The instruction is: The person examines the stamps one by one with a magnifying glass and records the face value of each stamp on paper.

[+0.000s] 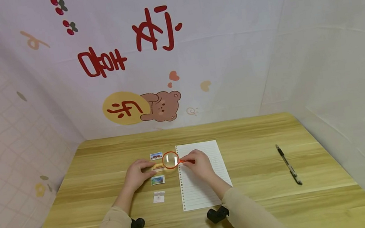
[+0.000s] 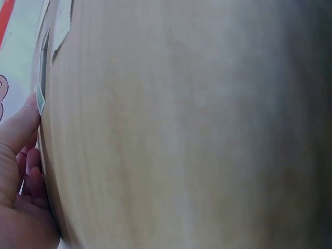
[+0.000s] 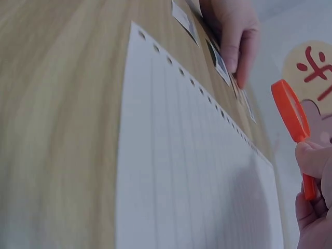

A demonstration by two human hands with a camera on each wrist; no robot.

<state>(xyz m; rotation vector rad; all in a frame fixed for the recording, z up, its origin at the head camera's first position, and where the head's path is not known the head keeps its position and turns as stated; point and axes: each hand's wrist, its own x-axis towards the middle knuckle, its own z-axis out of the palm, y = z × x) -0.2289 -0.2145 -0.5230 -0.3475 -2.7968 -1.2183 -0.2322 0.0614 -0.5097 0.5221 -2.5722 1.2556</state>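
On the wooden table (image 1: 266, 211), a small pale card (image 1: 159, 197) lies nearest. Past it are a lined sheet (image 1: 198, 193) with holes, a black pen (image 1: 286, 163) off to the right, and a blue-green stamp (image 1: 158, 180). The left hand (image 1: 138, 174) has thumb and finger spread at a yellow stamp (image 1: 158, 167); whether both touch it is hard to see. The right hand (image 1: 198, 163) pinches an orange magnifying glass (image 3: 288, 111) by its handle, up above the table. Farther lies a blue stamp (image 1: 156, 156), then a cloth bear picture (image 1: 164, 107).
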